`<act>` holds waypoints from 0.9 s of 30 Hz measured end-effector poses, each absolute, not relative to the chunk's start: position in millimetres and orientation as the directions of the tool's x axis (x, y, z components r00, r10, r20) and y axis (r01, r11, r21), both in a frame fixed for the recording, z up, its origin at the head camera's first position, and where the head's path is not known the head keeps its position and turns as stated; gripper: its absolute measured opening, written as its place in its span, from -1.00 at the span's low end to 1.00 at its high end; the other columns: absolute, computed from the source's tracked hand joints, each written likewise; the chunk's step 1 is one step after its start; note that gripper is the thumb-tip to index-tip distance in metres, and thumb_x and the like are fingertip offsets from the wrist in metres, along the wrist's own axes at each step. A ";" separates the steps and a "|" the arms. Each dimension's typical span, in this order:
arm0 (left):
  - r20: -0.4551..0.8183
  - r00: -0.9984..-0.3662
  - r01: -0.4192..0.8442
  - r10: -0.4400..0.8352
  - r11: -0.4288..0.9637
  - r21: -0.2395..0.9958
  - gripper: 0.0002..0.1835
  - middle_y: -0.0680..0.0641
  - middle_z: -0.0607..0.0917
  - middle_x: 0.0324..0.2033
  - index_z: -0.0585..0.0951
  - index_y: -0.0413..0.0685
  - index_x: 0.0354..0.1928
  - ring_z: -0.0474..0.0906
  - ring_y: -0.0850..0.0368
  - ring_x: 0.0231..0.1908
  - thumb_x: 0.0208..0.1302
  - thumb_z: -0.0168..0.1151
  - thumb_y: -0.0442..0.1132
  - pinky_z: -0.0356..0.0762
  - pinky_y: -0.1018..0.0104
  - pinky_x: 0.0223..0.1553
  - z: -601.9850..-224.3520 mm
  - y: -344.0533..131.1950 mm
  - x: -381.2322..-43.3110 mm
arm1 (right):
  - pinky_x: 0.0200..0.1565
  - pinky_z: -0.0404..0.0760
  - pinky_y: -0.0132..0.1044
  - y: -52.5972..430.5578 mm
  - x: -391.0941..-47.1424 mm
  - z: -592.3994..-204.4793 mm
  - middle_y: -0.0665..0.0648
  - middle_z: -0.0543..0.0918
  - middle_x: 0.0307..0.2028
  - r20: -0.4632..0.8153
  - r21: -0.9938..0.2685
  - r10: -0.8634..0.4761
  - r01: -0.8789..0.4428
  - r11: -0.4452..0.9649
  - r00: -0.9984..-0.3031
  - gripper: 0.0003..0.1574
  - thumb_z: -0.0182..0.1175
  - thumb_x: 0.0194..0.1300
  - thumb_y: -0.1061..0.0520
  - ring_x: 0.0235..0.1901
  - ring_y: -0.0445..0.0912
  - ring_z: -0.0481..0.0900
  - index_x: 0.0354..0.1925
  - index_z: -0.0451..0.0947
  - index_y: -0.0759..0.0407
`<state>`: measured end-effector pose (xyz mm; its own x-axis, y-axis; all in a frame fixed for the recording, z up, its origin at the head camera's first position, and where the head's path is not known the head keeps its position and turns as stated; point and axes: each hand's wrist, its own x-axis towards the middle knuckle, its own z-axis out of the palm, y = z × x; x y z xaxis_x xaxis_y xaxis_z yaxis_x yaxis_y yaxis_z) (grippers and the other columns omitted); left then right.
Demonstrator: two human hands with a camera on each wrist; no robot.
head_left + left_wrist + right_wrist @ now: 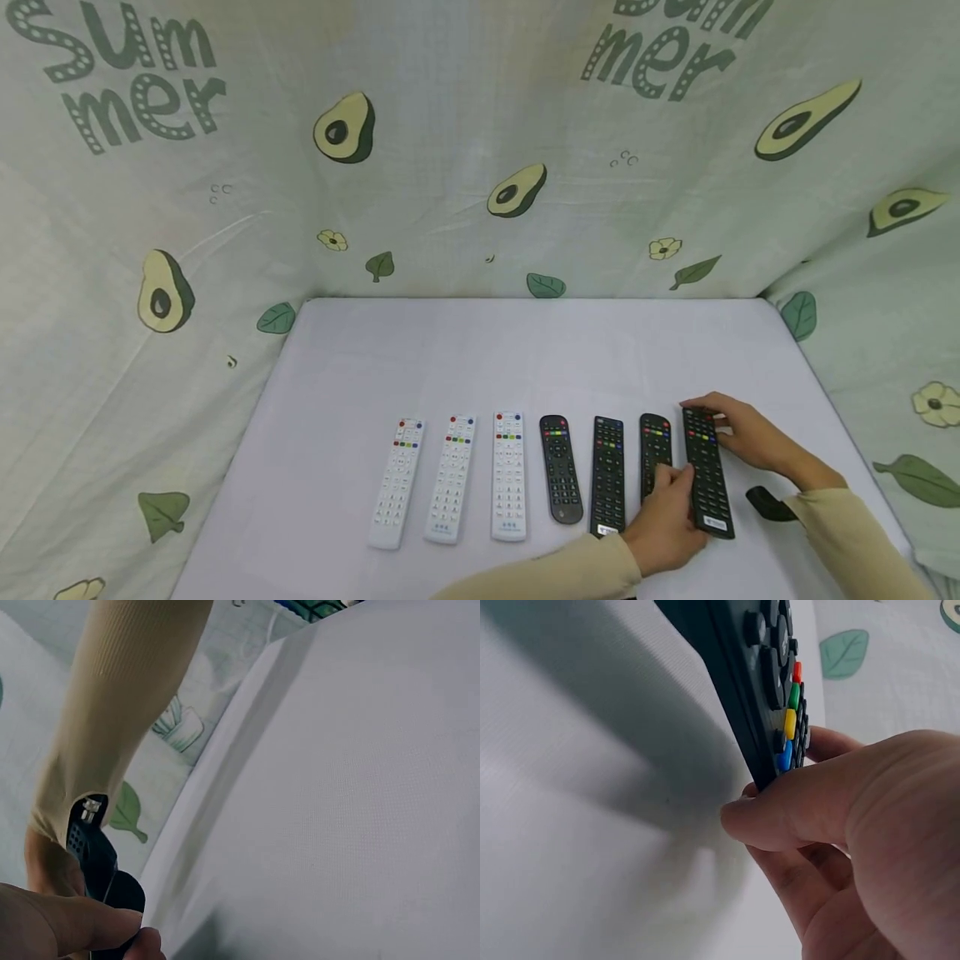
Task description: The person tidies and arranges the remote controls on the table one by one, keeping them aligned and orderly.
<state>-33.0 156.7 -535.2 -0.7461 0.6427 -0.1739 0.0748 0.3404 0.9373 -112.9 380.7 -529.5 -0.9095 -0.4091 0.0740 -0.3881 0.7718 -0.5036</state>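
Both hands hold one black remote control (708, 475) at the right end of a row, its white label at the near end. My left hand (669, 521) pinches its lower left side between thumb and fingers. At the far end, my right hand (750, 431) grips the top right edge. The right wrist view shows the thumb and fingers of the right hand (810, 810) on the remote's end beside the coloured buttons (790, 724). A shadow lies on the white cloth under it. Left of it, a rounded black remote (656, 450) is partly hidden by the left hand.
Further left lie a black remote with a label (608, 471), a rounded black remote (561, 471) and three white remotes, the nearest of them a white remote (509, 475). They rest on a white-covered table (525, 350). A patterned cloth (435, 167) hangs behind and at both sides.
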 end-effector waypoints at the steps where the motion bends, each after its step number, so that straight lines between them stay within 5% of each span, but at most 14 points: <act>1: -0.179 -0.748 0.079 0.639 0.354 0.932 -0.06 -0.01 0.37 0.19 0.19 -0.30 0.61 0.40 0.54 -0.32 0.19 0.39 -0.54 0.57 0.64 -0.30 -535.5 158.4 -31.8 | -0.10 0.78 -0.12 381.3 -112.7 -530.2 0.29 0.70 0.05 0.071 -0.508 -0.410 -0.387 0.769 -0.909 -0.18 0.38 -0.09 0.68 0.02 -0.02 0.67 0.18 0.62 0.30; 8: -0.217 -0.747 0.112 0.629 0.440 0.891 -0.09 -0.15 0.37 0.27 0.21 -0.32 0.59 0.55 0.39 -0.05 0.18 0.34 -0.54 0.59 0.61 -0.16 -539.1 166.0 -25.4 | -0.09 0.77 -0.23 386.4 -112.8 -535.4 0.26 0.70 0.04 0.089 -0.513 -0.426 -0.408 0.755 -0.900 -0.15 0.35 -0.12 0.70 0.06 -0.29 0.59 0.18 0.63 0.30; 12: -0.236 -0.708 0.126 0.666 0.448 0.885 -0.11 -0.21 0.39 0.28 0.19 -0.35 0.59 0.53 0.41 -0.11 0.21 0.30 -0.54 0.58 0.62 -0.23 -540.3 168.1 -24.0 | -0.12 0.76 -0.27 388.8 -113.0 -539.2 0.23 0.70 0.03 0.122 -0.504 -0.440 -0.437 0.745 -0.890 -0.13 0.34 -0.16 0.71 0.06 -0.40 0.54 0.17 0.63 0.28; 20: -0.184 -0.698 0.252 0.692 0.477 0.842 -0.10 -0.18 0.46 0.24 0.20 -0.38 0.57 0.41 0.56 -0.32 0.20 0.36 -0.44 0.46 0.73 -0.28 -539.5 167.3 -20.1 | -0.17 0.75 -0.30 386.2 -112.5 -544.3 0.16 0.70 -0.04 0.203 -0.480 -0.468 -0.504 0.718 -0.860 -0.13 0.39 -0.22 0.73 -0.05 -0.24 0.64 0.11 0.63 0.27; 27: -0.130 -0.666 0.287 0.735 0.413 0.864 -0.09 -0.14 0.40 0.33 0.16 -0.37 0.59 0.42 0.61 -0.21 0.24 0.34 -0.45 0.45 0.80 -0.23 -539.4 157.7 -21.0 | -0.19 0.76 -0.24 386.0 -110.8 -545.5 0.15 0.70 -0.06 0.184 -0.481 -0.439 -0.471 0.740 -0.879 -0.16 0.40 -0.20 0.72 -0.08 -0.22 0.64 0.09 0.65 0.26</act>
